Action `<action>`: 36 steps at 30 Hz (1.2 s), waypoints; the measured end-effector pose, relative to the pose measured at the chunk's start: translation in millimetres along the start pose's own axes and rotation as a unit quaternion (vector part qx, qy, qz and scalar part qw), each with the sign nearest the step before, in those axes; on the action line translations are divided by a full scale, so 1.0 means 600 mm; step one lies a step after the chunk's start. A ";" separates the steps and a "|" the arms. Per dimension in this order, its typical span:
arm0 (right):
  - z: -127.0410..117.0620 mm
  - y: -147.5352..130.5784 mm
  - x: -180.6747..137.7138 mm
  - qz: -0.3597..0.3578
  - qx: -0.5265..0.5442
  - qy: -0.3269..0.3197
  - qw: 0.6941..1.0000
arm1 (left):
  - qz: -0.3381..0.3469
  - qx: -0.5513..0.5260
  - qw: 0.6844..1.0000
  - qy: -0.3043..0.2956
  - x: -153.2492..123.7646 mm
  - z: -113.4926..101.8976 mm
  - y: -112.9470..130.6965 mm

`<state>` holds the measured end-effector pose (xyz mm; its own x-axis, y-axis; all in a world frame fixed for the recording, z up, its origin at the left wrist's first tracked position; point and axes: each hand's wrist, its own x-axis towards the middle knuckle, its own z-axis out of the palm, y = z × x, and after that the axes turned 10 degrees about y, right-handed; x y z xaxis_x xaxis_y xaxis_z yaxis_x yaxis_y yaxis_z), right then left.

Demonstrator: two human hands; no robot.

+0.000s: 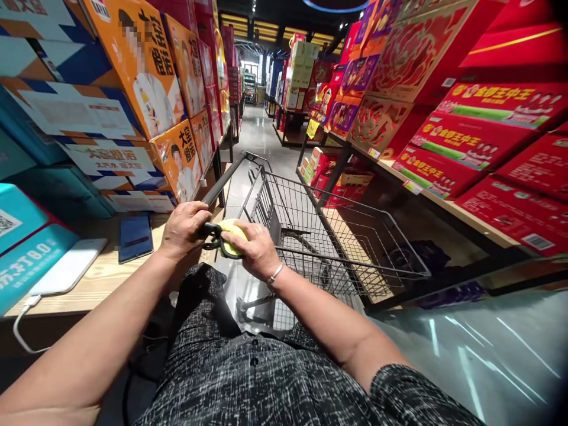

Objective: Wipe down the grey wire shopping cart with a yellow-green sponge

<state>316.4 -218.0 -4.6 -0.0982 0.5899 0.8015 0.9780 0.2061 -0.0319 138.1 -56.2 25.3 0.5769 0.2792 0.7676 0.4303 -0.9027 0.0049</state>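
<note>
My left hand (184, 229) is wrapped around the black handle (222, 180) of a wire shopping cart (337, 248). My right hand (255, 248) presses a yellow-green cloth (231, 228) against the same handle, fingers curled over it. A silver bracelet sits on my right wrist. The cart basket stretches away to the right of my hands and looks empty.
A wooden shelf (106, 272) at left carries a dark phone (135, 236), a white power bank (68, 266) with a cable, and orange gift boxes (146, 71). Red boxes (479, 148) fill the right-hand shelves. A glossy aisle floor (261, 136) runs ahead between the shelving.
</note>
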 end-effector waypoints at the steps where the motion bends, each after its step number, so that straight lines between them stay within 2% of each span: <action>1: -0.011 0.014 -0.025 0.002 -0.006 0.004 1.000 | -0.004 0.007 1.000 0.002 0.001 0.000 0.003; 5: -0.081 0.084 -0.131 0.026 -0.059 0.020 0.998 | -0.038 0.040 0.998 -0.004 0.007 -0.010 0.020; 9: -0.171 0.148 -0.213 0.083 -0.108 -0.005 0.991 | -0.061 0.072 0.995 -0.027 0.012 -0.029 0.047; 11: -0.197 0.164 -0.240 0.116 -0.133 -0.003 0.984 | -0.058 0.072 0.995 -0.042 0.009 -0.035 0.062; 13: -0.199 0.165 -0.256 0.152 -0.157 0.021 0.976 | -0.028 0.062 0.996 -0.065 0.004 -0.033 0.077; 16: -0.164 0.139 -0.254 0.180 -0.168 0.083 0.966 | 0.026 0.046 0.994 -0.096 -0.004 -0.020 0.093; 18: -0.125 0.111 -0.232 0.169 -0.147 0.105 0.969 | 0.030 0.047 0.994 -0.098 -0.006 -0.011 0.096; 24: -0.012 0.041 -0.107 0.023 0.020 0.128 0.991 | 0.025 0.036 0.995 -0.094 -0.002 -0.006 0.083; 27: 0.027 0.029 -0.068 -0.026 0.039 0.120 0.992 | 0.019 0.021 0.996 -0.088 -0.003 -0.005 0.077; 29: 0.046 0.031 -0.068 -0.046 0.025 0.088 0.995 | 0.010 0.017 0.996 -0.085 -0.005 -0.003 0.075; 32: 0.065 0.046 -0.098 -0.066 0.007 0.027 0.997 | -0.009 0.017 0.997 -0.078 -0.004 0.000 0.075; 36: 0.079 0.066 -0.162 -0.087 -0.038 0.030 0.995 | -0.020 0.015 0.996 -0.082 0.003 0.003 0.070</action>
<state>356.0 -230.2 -112.0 -0.2572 0.5017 0.8259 0.9588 0.2395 0.1531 158.7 -93.2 25.8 0.6634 0.3673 0.6518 0.4744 -0.8802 0.0131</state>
